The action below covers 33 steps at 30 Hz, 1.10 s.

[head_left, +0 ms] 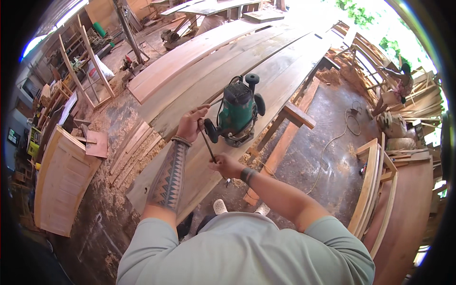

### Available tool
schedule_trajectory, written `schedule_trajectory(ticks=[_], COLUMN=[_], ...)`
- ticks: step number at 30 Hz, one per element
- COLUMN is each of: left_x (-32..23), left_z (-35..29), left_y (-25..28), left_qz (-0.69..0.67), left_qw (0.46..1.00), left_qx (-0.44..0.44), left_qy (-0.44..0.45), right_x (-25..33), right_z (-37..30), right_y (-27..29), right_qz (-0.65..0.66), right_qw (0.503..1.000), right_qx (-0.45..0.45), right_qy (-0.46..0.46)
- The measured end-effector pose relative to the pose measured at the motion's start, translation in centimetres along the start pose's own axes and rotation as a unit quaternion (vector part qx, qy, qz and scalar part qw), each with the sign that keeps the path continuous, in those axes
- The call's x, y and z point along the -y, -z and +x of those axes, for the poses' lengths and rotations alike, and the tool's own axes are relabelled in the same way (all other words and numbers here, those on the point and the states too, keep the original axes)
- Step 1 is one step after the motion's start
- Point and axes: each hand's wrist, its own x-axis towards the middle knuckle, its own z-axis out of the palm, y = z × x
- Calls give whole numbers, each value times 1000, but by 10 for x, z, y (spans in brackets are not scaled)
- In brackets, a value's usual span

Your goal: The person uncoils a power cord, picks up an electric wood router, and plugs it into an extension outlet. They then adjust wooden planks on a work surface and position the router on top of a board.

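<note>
A green and black plunge router (237, 109) stands upright on wide wooden boards (190, 156), its black side handles facing out. Just left of it, my left hand (192, 123) is closed around a thin dark cord (207, 142). The stretch of cord runs taut and nearly straight down to my right hand (227, 167), which pinches it in front of the router's base. Another loop of cord hangs beside the router body. Neither hand touches the router. The cord's end below my right hand is hard to make out.
A panelled wooden door (66, 183) leans at the left, near wood strips (135, 149) and shavings. Wooden frames (375, 190) stand at the right. A pale cable (327, 152) crosses the floor. Another person (401, 83) is at the far right among stacked timber.
</note>
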Motion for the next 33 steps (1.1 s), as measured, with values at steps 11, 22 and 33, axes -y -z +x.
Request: schedule_trajectory(ticks=[11,22,33], left_x=[25,67,85], left_z=[8,10,16], left_y=[-57,-33,-12], left_qz=[291,-58,122], left_qw=[937,997,978], left_qx=[-48,-16,-153], left_qy=[-185,52,-75], right_x=[173,-135,-199], right_z=[-24,-222,-193], right_y=[220,157,18], right_qz=[257,-446,-464], right_qw=[873,879,842], right_qx=[-364,19,256], right_qy=[199,-167,-102])
